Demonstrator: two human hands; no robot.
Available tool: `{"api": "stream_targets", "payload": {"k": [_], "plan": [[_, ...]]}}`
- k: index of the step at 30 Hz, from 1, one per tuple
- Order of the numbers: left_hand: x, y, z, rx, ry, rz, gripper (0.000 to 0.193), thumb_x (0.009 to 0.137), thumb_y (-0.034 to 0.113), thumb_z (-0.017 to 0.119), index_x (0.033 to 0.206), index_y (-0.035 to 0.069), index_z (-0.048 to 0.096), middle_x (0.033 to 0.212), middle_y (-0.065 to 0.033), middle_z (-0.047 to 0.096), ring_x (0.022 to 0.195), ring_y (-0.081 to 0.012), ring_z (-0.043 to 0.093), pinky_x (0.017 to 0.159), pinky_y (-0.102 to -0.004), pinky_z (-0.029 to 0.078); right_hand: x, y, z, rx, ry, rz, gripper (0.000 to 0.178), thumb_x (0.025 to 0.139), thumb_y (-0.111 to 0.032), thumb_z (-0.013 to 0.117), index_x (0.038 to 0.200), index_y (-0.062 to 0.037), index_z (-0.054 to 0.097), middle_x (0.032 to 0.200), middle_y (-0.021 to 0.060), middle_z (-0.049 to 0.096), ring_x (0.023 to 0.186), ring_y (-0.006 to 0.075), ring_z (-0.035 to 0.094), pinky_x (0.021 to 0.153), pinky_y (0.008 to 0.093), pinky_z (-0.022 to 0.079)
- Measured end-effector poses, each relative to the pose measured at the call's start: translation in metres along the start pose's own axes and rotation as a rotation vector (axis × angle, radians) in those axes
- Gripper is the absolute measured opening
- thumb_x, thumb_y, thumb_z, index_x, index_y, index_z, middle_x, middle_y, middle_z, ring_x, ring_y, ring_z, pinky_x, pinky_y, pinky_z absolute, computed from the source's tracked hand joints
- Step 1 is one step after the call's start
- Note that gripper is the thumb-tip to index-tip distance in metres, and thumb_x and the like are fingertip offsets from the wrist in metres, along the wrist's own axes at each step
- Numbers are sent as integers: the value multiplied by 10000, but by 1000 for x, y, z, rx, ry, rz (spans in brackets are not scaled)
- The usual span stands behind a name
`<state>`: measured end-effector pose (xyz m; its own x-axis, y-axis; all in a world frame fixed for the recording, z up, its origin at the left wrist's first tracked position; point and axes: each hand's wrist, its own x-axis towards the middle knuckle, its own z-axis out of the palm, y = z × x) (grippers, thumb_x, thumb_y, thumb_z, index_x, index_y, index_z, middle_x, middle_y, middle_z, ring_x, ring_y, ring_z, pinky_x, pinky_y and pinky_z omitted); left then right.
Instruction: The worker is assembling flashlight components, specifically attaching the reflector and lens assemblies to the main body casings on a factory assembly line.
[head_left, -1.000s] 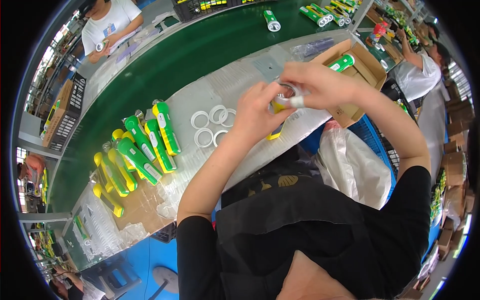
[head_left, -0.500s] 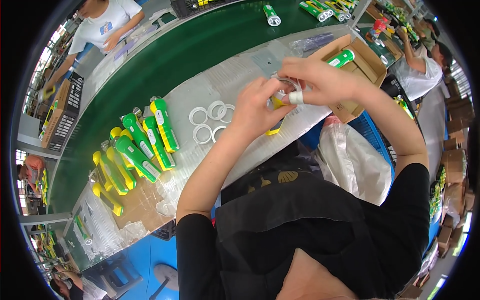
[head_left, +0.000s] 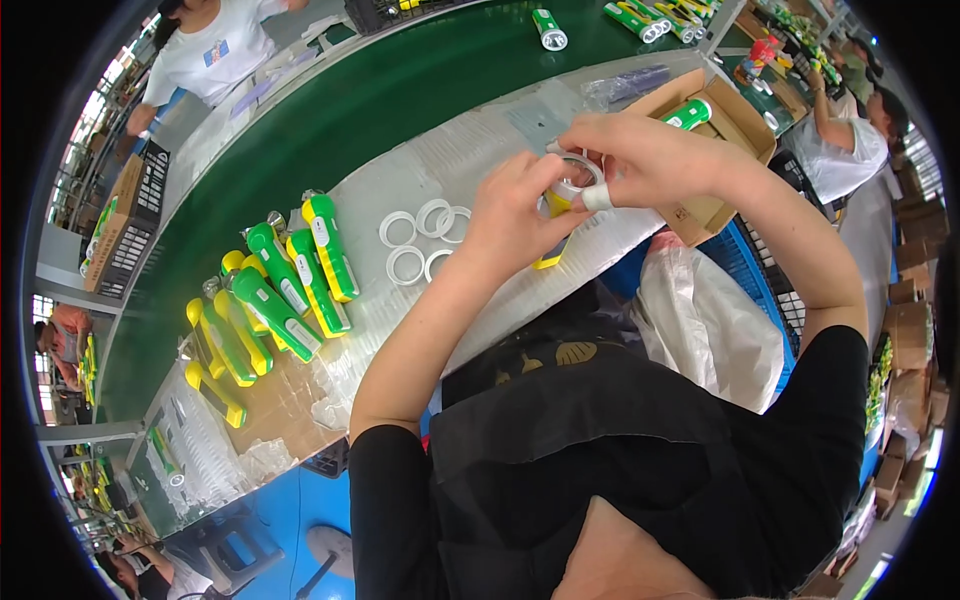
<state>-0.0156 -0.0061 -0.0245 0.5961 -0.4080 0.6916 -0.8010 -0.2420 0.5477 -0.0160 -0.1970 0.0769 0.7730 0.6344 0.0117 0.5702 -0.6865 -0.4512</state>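
Nearest: dark apron and black sleeves, both forearms reaching up over the grey work mat (head_left: 480, 150). Left hand (head_left: 515, 210) wraps the body of a yellow flashlight (head_left: 556, 225), which stands tilted above the mat's near edge. Right hand (head_left: 640, 155) pinches a white ring (head_left: 578, 180) at the flashlight's head; a fingertip wears white tape. Whether the ring is seated is hard to tell, fingers cover it.

Just left of the hands, loose white rings (head_left: 420, 235) lie flat on the mat. Further left, a cluster of green-and-yellow flashlights (head_left: 275, 295) on brown cardboard.

Beyond the right hand, an open cardboard box (head_left: 735, 125) holding a green flashlight. Behind, the green conveyor belt (head_left: 350, 110) carrying more flashlights; other workers stand at its far side.
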Motion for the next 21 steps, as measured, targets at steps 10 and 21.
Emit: {"api": "stream_targets", "payload": {"k": [10, 21], "plan": [[-6, 9, -5, -18, -52, -9, 409, 630, 87, 825, 1003, 95, 658, 882, -89, 614, 816, -293, 603, 693, -377, 479, -1, -3, -10, -57, -152, -223, 270, 782, -156, 709, 958, -22, 554, 900, 112, 518, 747, 278, 567, 657, 380, 464], [-8, 14, -7, -45, -87, -3, 393, 636, 134, 837, 985, 105, 659, 854, -85, 597, 786, -289, 599, 656, -378, 475, -11, -14, -16, -34, -209, -257, 345, 670, 18, 616, 1008, -3, 553, 995, 139, 534, 865, 360, 606, 737, 414, 509]]}}
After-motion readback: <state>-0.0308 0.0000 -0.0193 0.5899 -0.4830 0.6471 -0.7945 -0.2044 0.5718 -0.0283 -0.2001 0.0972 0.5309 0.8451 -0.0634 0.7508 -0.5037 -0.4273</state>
